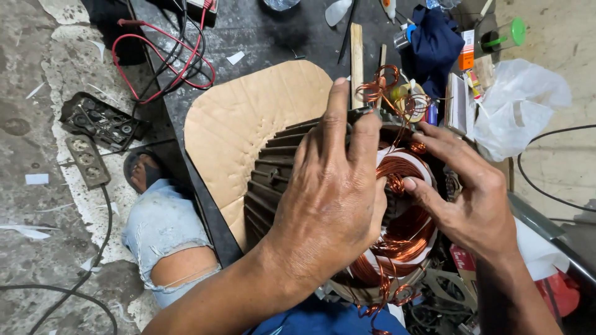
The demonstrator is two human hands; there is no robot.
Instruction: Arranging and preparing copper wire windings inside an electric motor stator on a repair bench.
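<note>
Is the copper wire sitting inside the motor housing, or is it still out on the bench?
Mostly in. The copper wire lies coiled inside the finned motor housing, with loose ends curling above the rim. The left hand and right hand press on it.

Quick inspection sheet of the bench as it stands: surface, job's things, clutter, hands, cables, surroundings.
Surface: dark bench, partly covered by a rounded cardboard sheet.
Job's things: ribbed dark motor stator standing on end, copper windings inside, loose copper wire ends sticking up.
Clutter: blue cloth, white plastic bag, wooden stick, green-capped container, small boxes.
Hands: left hand lies over the stator rim; right hand reaches in, fingertips at the windings.
Cables: red and black leads at the bench's far left; black cable at right.
Surroundings: concrete floor, power strips, the person's knee in torn jeans.
</note>
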